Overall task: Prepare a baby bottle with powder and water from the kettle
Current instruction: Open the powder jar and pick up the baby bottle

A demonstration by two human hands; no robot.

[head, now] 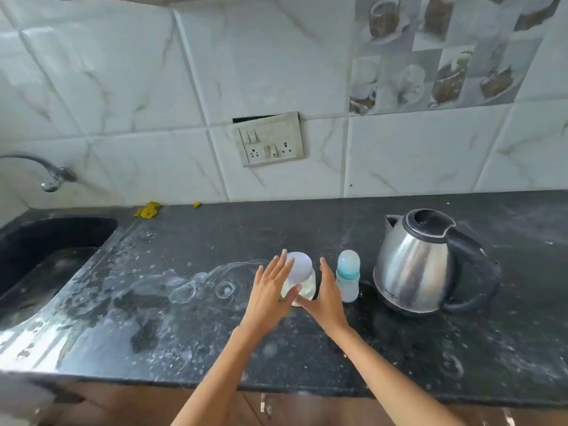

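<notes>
Both hands are spread flat-fingered: the left hand (pixel 270 290) and right hand (pixel 327 298) flank a clear round jar with a white lid (pixel 298 276), seemingly touching its sides, no grip closed. Just right of the right hand stands the capped translucent baby bottle (pixel 348 276); further right, the steel kettle with black handle (pixel 421 261). Everything looks unopened, so powder and water remain to be added.

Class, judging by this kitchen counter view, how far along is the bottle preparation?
Done: nothing visible; the baby bottle stands capped beside the kettle. In hand: left hand and right hand flank the lidded powder jar. Left: powder, water.
</notes>
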